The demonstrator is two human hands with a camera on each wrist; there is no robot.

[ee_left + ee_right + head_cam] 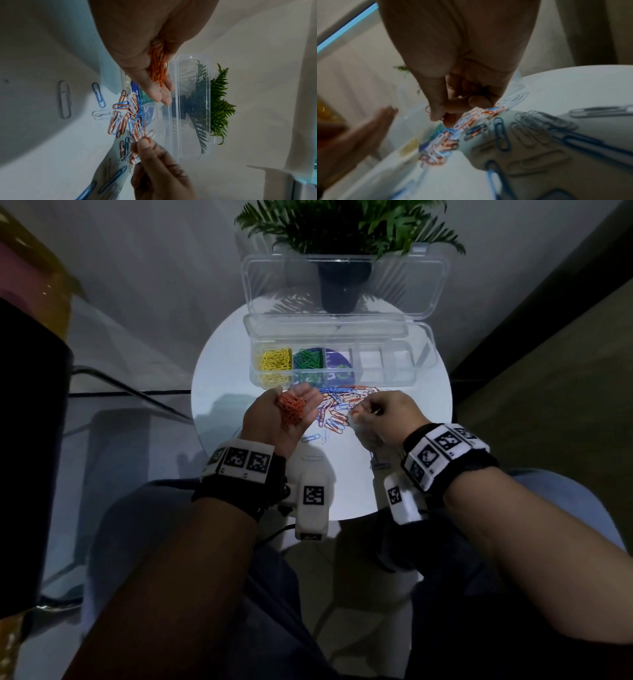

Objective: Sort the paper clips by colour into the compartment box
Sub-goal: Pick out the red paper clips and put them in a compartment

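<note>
My left hand is palm up over the white round table, fingers nearly straight, carrying a heap of orange paper clips. To its right, my right hand pinches one orange clip between thumb and forefinger, just above the mixed pile of orange, blue and white clips. Behind the pile stands the clear compartment box with its lid raised. Yellow clips fill its leftmost compartment and green clips fill the one beside it.
A potted fern stands behind the box's lid. Loose blue and white clips lie on the table near my wrists. A glass table and a dark object are at the left. The box's right compartments look bare.
</note>
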